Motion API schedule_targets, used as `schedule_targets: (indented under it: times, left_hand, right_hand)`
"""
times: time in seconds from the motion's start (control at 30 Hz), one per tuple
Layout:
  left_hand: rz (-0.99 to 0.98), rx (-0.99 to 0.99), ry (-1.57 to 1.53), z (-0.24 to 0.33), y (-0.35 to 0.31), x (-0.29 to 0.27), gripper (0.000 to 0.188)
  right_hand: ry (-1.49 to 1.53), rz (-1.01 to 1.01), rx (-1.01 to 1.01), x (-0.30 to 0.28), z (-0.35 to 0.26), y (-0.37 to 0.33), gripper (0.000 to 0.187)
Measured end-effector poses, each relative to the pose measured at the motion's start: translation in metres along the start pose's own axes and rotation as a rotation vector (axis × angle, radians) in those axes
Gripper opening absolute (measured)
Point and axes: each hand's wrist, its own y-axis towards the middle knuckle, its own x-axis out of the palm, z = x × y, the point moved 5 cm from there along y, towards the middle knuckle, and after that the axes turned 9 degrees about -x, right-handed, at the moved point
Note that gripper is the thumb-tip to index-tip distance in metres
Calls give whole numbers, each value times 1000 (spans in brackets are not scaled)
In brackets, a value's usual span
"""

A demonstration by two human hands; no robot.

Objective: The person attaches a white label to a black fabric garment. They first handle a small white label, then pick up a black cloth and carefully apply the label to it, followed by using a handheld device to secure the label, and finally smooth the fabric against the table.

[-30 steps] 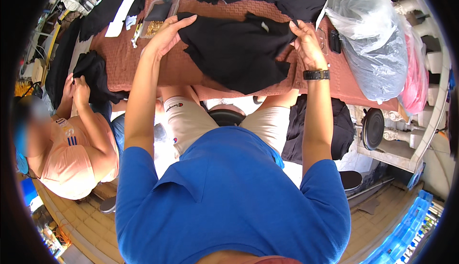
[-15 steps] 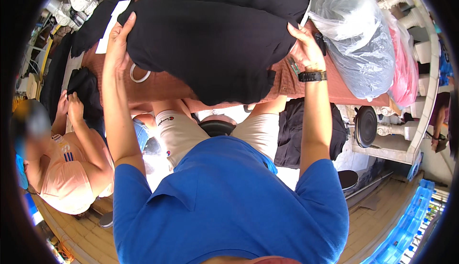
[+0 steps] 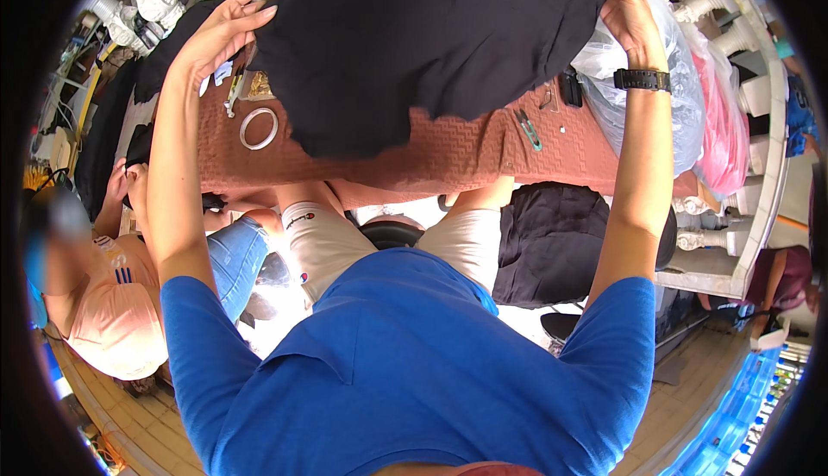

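Observation:
A wide piece of black cloth (image 3: 431, 36) is spread before me above the table, its ragged lower edge hanging toward me. At its upper right corner, my right hand (image 3: 634, 19) pinches the fabric between thumb and fingers. My left hand (image 3: 220, 40) is beside the cloth's left edge, its fingers stretched out and apart, their tips close to the fabric. Below the cloth, a white ring (image 3: 259, 128) and green-handled thread snips (image 3: 529, 131) lie on the brown textured table cover (image 3: 362, 170). The far edge of the black cloth is out of view.
Clear (image 3: 681, 88) and pink (image 3: 723, 122) plastic bags stand at the table's right. A small packet of gold-coloured bits (image 3: 257, 86) and a black object (image 3: 570, 88) lie on the table. Dark fabric (image 3: 552, 243) is heaped beside my right thigh. A co-worker in a peach shirt (image 3: 121, 303) sits at left.
Both hands have moved outward and up, and the black cloth has shifted away from me. My left fingers have spread. More of the table cover, the ring and the snips now show.

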Motion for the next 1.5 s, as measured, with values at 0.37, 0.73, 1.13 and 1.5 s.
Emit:
schedule_targets:
  times: [0.37,0.73,1.13,1.5]
  left_hand:
    - [-207,196,-395,35,-31,-21,74]
    - [12,211,-201,3,-8,-67,44]
    - [248,108,-135,-27,8,-71,41]
    - [219,-205,198,-160,-91,50,21]
  right_hand:
    - [-115,46,-66,-79,-16,28,26]
    - [-161,8,-57,-75,-22,14,32]
    - [-284,-40,-11,-75,27,-18,35]
    - [-530,-3,332,-67,145,-239,18]
